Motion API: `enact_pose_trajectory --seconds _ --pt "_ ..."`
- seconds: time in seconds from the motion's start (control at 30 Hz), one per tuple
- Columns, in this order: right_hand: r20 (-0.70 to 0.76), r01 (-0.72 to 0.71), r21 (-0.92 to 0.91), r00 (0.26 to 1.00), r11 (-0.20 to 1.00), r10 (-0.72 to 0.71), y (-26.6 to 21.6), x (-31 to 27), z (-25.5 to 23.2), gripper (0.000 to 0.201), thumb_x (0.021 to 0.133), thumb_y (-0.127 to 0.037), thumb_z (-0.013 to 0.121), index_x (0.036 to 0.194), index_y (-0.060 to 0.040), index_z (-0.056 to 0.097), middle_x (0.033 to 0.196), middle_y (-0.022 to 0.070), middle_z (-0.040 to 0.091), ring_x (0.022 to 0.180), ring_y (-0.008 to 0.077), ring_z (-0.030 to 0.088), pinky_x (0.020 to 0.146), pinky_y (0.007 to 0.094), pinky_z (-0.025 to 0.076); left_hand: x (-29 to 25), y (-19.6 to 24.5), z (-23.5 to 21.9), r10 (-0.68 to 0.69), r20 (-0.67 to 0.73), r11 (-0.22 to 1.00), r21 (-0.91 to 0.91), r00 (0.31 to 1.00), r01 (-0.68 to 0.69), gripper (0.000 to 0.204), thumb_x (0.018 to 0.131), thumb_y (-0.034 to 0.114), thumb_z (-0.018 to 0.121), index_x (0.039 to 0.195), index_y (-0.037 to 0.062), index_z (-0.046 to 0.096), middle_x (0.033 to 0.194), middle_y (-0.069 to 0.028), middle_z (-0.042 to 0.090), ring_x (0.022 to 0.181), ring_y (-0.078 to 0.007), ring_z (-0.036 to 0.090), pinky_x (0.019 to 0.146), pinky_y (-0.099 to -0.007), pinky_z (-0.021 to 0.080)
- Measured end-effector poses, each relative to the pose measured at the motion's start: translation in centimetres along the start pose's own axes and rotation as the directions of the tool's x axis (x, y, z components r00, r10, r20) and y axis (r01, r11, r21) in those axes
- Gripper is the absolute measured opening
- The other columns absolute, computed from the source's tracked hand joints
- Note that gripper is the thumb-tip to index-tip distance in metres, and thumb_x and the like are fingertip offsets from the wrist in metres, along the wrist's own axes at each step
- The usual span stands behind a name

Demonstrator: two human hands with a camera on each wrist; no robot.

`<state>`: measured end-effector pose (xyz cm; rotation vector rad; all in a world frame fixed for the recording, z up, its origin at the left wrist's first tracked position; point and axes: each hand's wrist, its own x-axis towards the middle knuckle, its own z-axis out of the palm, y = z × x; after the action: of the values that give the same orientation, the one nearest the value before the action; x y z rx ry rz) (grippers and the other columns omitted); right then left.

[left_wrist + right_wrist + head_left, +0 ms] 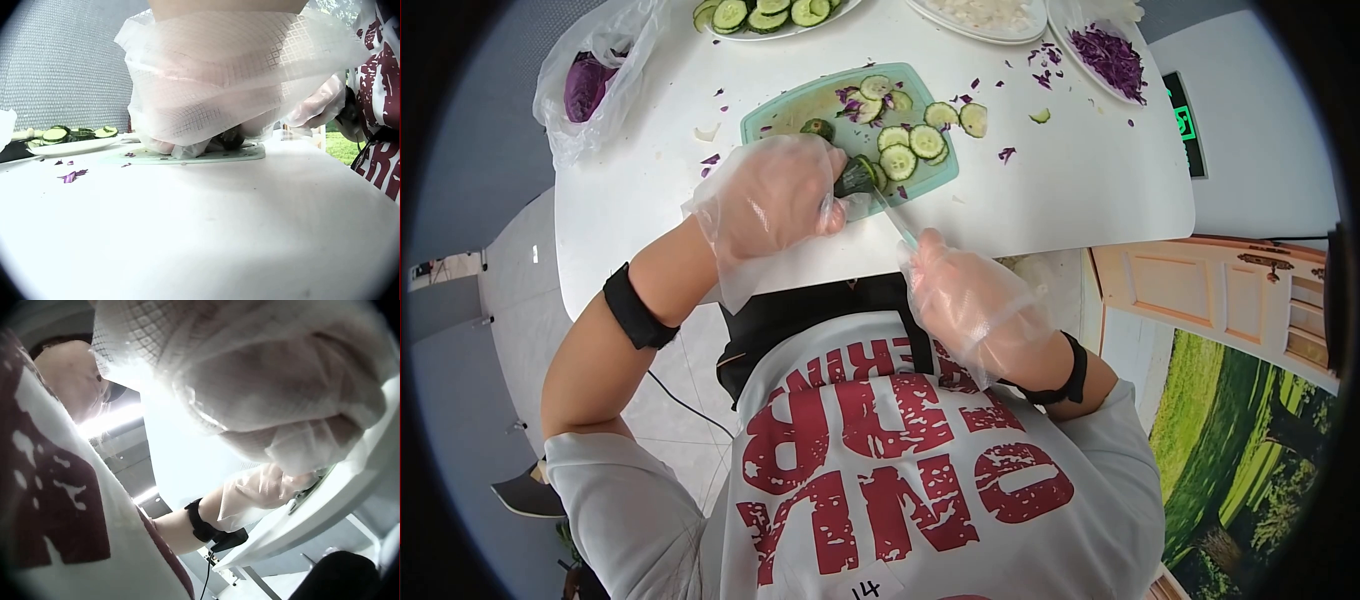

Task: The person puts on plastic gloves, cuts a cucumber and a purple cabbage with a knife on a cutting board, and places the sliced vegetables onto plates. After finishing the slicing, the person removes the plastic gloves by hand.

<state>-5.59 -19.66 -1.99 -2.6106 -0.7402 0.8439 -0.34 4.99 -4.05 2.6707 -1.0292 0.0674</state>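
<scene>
Seeing cucumber (855, 178) on the board (790, 105), right by its near edge, wrapped tight in the left hand (770, 185). Also gripping the knife (897, 218) in the right hand (970, 290), out past the front edge of the tabletop (1080, 200), with blade up against the cut end. Can't make out every left fingertip, so wouldn't get cocky here. Could easily nick a finger, probably from a rolling cucumber or a skidding blade. Might also snag that baggy left glove (745, 235), or lose grip thanks to slick plastic. And watch the slices (897, 162): crowded toward the board's right edge, with one already beyond it, so could shove more off. Could get messier with those cabbage bits (1007, 155) scattered around, too.
</scene>
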Motion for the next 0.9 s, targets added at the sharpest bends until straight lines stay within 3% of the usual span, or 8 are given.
enact_pose_trajectory --seconds 0.13,0.2,0.4,0.63,0.83,0.9 --pt "0.003 0.069 -0.053 0.998 0.996 -0.069 0.2 0.3 0.3 0.010 0.094 -0.008 0.050 0.091 -0.0008 0.044 0.067 0.0121 0.054 0.064 0.0301 0.059 0.062 0.0373 0.048 0.2 0.3 -0.4 -0.028 0.032 1.000 -0.003 0.999 0.028 0.035 0.082 0.030 0.058 0.090 -0.0033 0.054 0.085 -0.0197 0.052 0.084 -0.0369 0.054 0.077 -0.0451 0.045" --pt "-0.019 -0.084 0.135 0.996 0.987 0.087 -0.7 0.4 -0.4 0.010 0.095 -0.010 0.049 0.095 -0.0012 0.045 0.067 0.0141 0.056 0.065 0.0330 0.060 0.062 0.0404 0.048 0.2 0.3 -0.4 -0.025 0.030 1.000 -0.008 0.999 0.025 0.034 0.082 0.030 0.058 0.089 -0.0030 0.053 0.084 -0.0197 0.051 0.083 -0.0370 0.053 0.077 -0.0453 0.045" --pt "-0.097 -0.089 0.123 0.990 0.988 0.102 -1.3 0.9 -0.6 0.014 0.096 -0.014 0.047 0.099 -0.0013 0.044 0.068 0.0187 0.058 0.066 0.0385 0.060 0.061 0.0456 0.048 0.3 0.1 -0.4 -0.014 0.031 1.000 -0.017 0.999 0.014 0.033 0.081 0.029 0.059 0.088 -0.0022 0.052 0.083 -0.0195 0.051 0.083 -0.0372 0.053 0.077 -0.0455 0.044" --pt "-0.086 -0.113 0.078 0.989 0.991 0.120 -1.6 1.6 -0.8 0.016 0.097 -0.016 0.045 0.099 0.0005 0.044 0.068 0.0194 0.060 0.065 0.0389 0.061 0.060 0.0466 0.049 0.2 0.1 -0.4 -0.004 0.024 1.000 -0.015 1.000 0.004 0.034 0.081 0.029 0.060 0.090 -0.0030 0.053 0.083 -0.0195 0.051 0.082 -0.0374 0.053 0.076 -0.0454 0.044" --pt "-0.088 -0.048 0.092 0.995 0.995 0.056 -1.4 1.0 -1.0 0.017 0.097 -0.016 0.046 0.100 0.0000 0.043 0.067 0.0192 0.060 0.065 0.0394 0.062 0.059 0.0472 0.049 0.3 0.1 -0.5 0.002 0.022 1.000 -0.026 1.000 -0.002 0.034 0.081 0.029 0.059 0.091 -0.0029 0.053 0.083 -0.0193 0.052 0.082 -0.0370 0.053 0.076 -0.0451 0.044" --pt "-0.034 -0.118 0.065 0.992 0.991 0.121 -1.7 0.6 -1.4 0.014 0.094 -0.014 0.050 0.096 -0.0007 0.045 0.069 0.0137 0.058 0.066 0.0312 0.061 0.061 0.0398 0.049 0.3 0.2 -0.6 -0.005 0.025 0.999 -0.032 1.000 0.006 0.033 0.081 0.029 0.059 0.091 -0.0027 0.053 0.083 -0.0193 0.051 0.082 -0.0369 0.053 0.076 -0.0451 0.044"
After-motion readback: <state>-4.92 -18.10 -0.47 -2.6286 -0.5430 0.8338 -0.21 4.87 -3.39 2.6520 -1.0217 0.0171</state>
